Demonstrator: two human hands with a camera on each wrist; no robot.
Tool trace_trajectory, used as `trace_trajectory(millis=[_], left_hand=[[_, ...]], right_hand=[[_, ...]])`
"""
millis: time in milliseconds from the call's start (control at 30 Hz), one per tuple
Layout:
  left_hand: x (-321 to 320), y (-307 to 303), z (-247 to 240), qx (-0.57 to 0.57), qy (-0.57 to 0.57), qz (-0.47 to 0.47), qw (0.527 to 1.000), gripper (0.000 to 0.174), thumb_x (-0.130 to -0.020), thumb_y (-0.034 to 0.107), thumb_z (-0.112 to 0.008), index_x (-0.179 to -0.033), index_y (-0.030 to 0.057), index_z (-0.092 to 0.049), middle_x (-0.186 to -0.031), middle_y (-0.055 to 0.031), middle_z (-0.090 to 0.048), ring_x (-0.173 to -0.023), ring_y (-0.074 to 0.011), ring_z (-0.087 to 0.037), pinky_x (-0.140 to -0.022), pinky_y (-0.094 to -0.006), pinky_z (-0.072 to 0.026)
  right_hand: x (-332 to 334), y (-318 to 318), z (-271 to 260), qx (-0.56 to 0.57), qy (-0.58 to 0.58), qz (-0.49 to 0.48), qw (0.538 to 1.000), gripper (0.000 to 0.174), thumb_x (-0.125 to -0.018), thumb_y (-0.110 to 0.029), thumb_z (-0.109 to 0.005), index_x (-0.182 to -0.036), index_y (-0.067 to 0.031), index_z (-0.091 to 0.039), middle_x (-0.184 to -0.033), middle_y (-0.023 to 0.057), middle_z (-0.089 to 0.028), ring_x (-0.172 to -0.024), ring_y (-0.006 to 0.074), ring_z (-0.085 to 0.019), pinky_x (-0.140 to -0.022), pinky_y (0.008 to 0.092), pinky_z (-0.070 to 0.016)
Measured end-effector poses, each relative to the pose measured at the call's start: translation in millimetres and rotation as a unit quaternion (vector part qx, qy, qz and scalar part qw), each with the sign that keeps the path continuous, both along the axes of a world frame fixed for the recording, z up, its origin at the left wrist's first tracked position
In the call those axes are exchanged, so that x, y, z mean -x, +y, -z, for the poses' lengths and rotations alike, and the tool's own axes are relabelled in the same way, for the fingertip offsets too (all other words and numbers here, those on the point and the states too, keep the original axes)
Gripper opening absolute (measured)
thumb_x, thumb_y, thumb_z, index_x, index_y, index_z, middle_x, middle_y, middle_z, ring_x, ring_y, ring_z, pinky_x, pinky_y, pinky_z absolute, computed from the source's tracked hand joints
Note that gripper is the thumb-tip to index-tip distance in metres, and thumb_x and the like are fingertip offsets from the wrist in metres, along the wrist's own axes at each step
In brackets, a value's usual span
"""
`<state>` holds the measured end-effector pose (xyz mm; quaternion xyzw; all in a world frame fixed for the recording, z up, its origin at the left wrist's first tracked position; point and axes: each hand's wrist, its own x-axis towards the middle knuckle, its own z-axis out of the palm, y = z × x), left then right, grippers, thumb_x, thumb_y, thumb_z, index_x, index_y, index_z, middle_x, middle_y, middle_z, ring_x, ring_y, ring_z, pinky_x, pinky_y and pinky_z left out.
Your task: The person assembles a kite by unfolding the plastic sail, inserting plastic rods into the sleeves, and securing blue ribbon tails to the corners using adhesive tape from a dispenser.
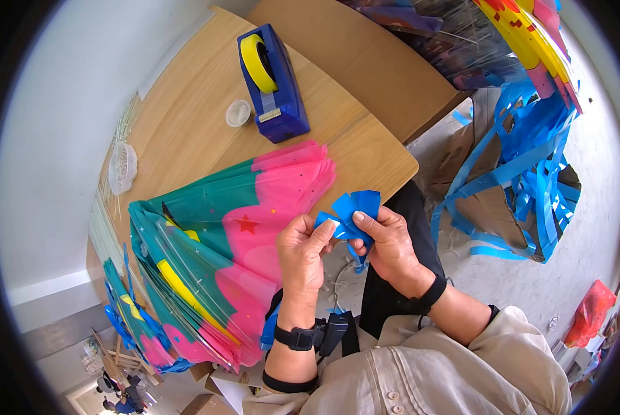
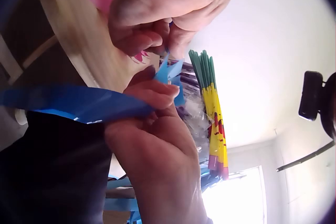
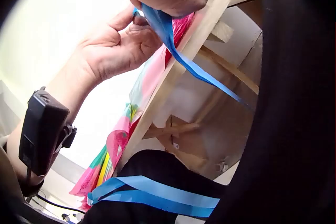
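Note:
A shiny blue plastic strip [image 1: 362, 203], folded into flat overlapping pieces, is held in front of the body. My left hand [image 1: 303, 252] pinches its left end between thumb and fingers. On the other side, my right hand [image 1: 393, 249] grips it with the thumb pressed on top. In the right wrist view, a long length of the blue strip [image 3: 181, 61] trails down from the hands past the table edge. Just left of the hands lies a stack of pink and green printed sheets [image 1: 244, 200] with thin rods.
On the wooden table [image 1: 185, 104] stand a blue tape dispenser [image 1: 286, 114] and a small white cup [image 1: 239, 113]. A white dish [image 1: 122, 168] sits by the wall. At the right, many blue strips [image 1: 548, 180] hang over a cardboard box [image 1: 490, 207]. Another blue strip [image 3: 152, 195] lies across the dark trousers.

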<state>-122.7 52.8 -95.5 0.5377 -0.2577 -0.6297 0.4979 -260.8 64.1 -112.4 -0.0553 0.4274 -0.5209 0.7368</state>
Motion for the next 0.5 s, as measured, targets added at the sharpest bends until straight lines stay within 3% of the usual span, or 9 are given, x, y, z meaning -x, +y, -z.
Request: trace_trajectory(millis=[100,167,267,300,367,433,500], left_hand=[[-5,-2,-2,-0.014,-0.076,-0.001,0.997,0.020,-0.082,0.008,-0.074,-0.072,0.0045,-0.057,-0.064,0.0017,-0.056,-0.055,-0.0041,-0.044,-0.051,-0.0213,-0.0331],[-9,-4,5,0.022,-0.130,0.003,0.991,0.020,-0.082,0.007,-0.074,-0.072,0.0043,-0.057,-0.064,0.0022,-0.056,-0.055,-0.0035,-0.044,-0.051,-0.0215,-0.0334],[-13,-10,4,0.068,-0.255,0.021,0.964,0.020,-0.082,0.006,-0.074,-0.072,0.0032,-0.057,-0.062,0.0033,-0.054,-0.057,-0.0025,-0.044,-0.051,-0.0215,-0.0339],[-14,-13,3,0.079,-0.324,0.036,0.942,0.020,-0.082,0.005,-0.074,-0.072,0.0023,-0.057,-0.061,0.0038,-0.053,-0.058,-0.0021,-0.044,-0.052,-0.0213,-0.0341],[-18,-18,5,0.085,-0.342,0.032,0.935,0.018,-0.082,0.005,-0.073,-0.074,0.0016,-0.057,-0.062,0.0030,-0.053,-0.059,-0.0031,-0.046,-0.053,-0.0215,-0.0362],[-20,-25,8,0.091,-0.360,0.028,0.928,0.017,-0.083,0.005,-0.073,-0.076,0.0008,-0.058,-0.063,0.0023,-0.054,-0.060,-0.0041,-0.047,-0.054,-0.0217,-0.0382],[-21,-31,12,0.139,-0.368,-0.036,0.919,0.013,-0.085,0.005,-0.069,-0.082,-0.0005,-0.058,-0.069,-0.0024,-0.057,-0.062,-0.0082,-0.052,-0.057,-0.0238,-0.0429]], right_hand=[[8,-3,1,0.017,-0.025,-0.018,0.999,0.011,-0.089,-0.013,-0.067,-0.093,-0.0027,-0.069,-0.073,0.0027,-0.066,-0.058,0.0067,-0.059,-0.049,0.0199,-0.0466],[13,-7,-3,0.086,0.042,-0.133,0.986,0.011,-0.090,-0.012,-0.067,-0.092,-0.0016,-0.070,-0.071,0.0034,-0.066,-0.058,0.0082,-0.060,-0.052,0.0201,-0.0479],[12,-12,-2,0.147,0.126,-0.203,0.960,0.012,-0.089,-0.009,-0.066,-0.088,0.0017,-0.070,-0.069,0.0042,-0.066,-0.058,0.0097,-0.060,-0.053,0.0215,-0.0480],[10,-15,-2,0.147,0.126,-0.204,0.960,0.012,-0.089,-0.009,-0.066,-0.088,0.0017,-0.070,-0.069,0.0042,-0.066,-0.058,0.0097,-0.060,-0.053,0.0215,-0.0480],[2,-21,-2,0.214,0.238,-0.198,0.927,0.012,-0.087,-0.006,-0.065,-0.084,0.0049,-0.068,-0.066,0.0054,-0.065,-0.058,0.0100,-0.060,-0.054,0.0235,-0.0475],[-7,-30,-2,0.217,0.273,-0.192,0.917,0.012,-0.087,-0.005,-0.065,-0.083,0.0053,-0.068,-0.066,0.0059,-0.065,-0.058,0.0099,-0.060,-0.054,0.0241,-0.0472],[-13,-38,0,0.223,0.308,-0.186,0.906,0.011,-0.086,-0.005,-0.065,-0.083,0.0057,-0.067,-0.065,0.0063,-0.065,-0.057,0.0098,-0.060,-0.054,0.0248,-0.0470]])
